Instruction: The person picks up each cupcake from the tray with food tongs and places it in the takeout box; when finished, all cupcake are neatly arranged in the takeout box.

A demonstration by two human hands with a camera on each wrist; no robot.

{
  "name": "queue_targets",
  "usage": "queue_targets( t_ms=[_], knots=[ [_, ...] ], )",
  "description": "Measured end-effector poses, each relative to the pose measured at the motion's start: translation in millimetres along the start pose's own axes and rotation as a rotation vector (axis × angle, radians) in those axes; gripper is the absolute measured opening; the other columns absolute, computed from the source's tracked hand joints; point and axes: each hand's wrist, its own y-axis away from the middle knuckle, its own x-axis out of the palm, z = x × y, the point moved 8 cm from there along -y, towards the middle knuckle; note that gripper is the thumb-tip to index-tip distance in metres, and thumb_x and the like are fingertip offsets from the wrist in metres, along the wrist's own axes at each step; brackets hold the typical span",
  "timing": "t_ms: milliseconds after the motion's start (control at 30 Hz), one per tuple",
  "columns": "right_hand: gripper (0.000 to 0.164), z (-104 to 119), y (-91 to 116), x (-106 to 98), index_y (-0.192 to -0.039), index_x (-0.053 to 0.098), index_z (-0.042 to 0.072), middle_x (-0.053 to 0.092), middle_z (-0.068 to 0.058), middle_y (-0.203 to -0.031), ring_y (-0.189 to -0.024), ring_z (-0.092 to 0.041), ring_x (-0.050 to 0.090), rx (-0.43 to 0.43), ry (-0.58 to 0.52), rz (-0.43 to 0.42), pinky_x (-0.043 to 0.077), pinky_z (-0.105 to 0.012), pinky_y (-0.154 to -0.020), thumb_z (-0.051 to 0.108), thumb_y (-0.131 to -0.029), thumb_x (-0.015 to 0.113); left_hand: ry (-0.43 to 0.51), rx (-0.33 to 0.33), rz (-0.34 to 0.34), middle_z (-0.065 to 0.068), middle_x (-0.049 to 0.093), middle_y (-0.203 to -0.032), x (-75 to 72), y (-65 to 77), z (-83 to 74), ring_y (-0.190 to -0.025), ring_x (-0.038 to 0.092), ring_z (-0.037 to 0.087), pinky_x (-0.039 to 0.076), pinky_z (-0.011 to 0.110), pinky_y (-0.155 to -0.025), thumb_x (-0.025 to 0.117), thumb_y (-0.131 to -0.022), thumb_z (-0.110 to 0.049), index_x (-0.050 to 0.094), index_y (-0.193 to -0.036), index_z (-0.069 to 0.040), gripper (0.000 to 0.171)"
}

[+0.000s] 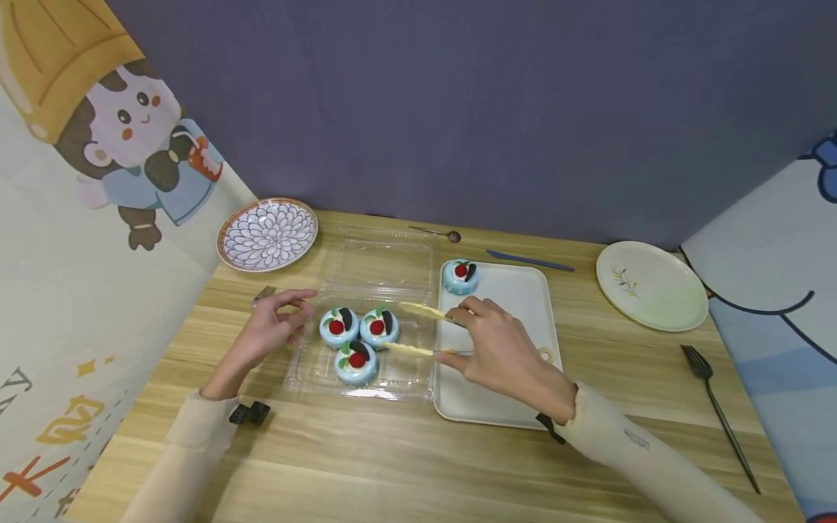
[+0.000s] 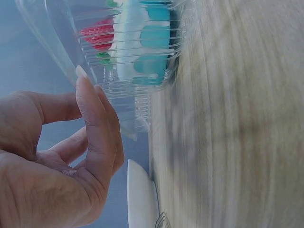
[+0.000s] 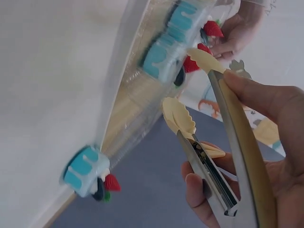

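Note:
My right hand (image 1: 500,349) grips metal tongs (image 3: 242,142) with cream scalloped tips. The tongs are spread, their tips over the clear plastic container (image 1: 399,381), just right of the cakes, with nothing between them. Three small blue cakes (image 1: 356,367), each topped with a red berry, green leaf and dark oval piece, sit inside. My left hand (image 1: 277,323) is beside the container's left edge, fingers loosely bent. In the left wrist view a fingertip (image 2: 81,76) appears to touch the clear wall. Another blue cake (image 1: 461,280) stands on the white tray (image 1: 497,403), at its back left corner.
The container's lid (image 1: 382,261) lies folded back. Behind are a small spoon (image 1: 451,236) and a blue knife (image 1: 530,260). A patterned plate (image 1: 268,236) is at back left, a pale plate (image 1: 654,287) and dark fork (image 1: 719,414) at right. Another fork (image 1: 264,293) is partly hidden by my left hand.

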Motion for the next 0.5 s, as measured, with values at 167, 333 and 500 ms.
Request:
queue_targets(
  t_ms=[167, 333, 500],
  knots=[
    [0.06, -12.7, 6.9, -19.6, -0.115, 0.071, 0.012, 0.065, 0.001, -0.108, -0.09, -0.02, 0.062, 0.021, -0.023, -0.057, 0.059, -0.036, -0.067, 0.053, -0.073, 0.082, 0.001, -0.004, -0.002, 0.023, 0.05, -0.119, -0.3, 0.4, -0.2, -0.071, 0.063, 0.017, 0.062, 0.035, -0.057, 0.056, -0.099, -0.011, 0.049, -0.142, -0.004, 0.044],
    [0.059, -39.6, 9.9, -37.9, -0.111, 0.071, 0.01, 0.065, -0.001, -0.109, -0.085, -0.02, 0.061, 0.065, 0.005, -0.133, 0.055, -0.035, -0.062, 0.053, -0.073, 0.082, -0.003, -0.001, -0.003, 0.023, 0.05, -0.119, -0.7, 0.7, -1.4, -0.07, 0.063, 0.015, 0.062, 0.035, -0.057, 0.056, -0.099, -0.011, 0.048, -0.142, -0.003, 0.044],
    [0.06, -76.0, 14.0, -45.3, -0.111, 0.071, 0.01, 0.065, -0.006, -0.112, -0.082, -0.023, 0.064, 0.167, 0.039, -0.151, 0.054, -0.036, -0.055, 0.056, -0.074, 0.08, -0.004, 0.002, 0.002, 0.023, 0.05, -0.12, -0.8, 0.8, -1.2, -0.07, 0.063, 0.015, 0.062, 0.035, -0.057, 0.056, -0.099, -0.012, 0.047, -0.143, -0.003, 0.045]
  ],
)
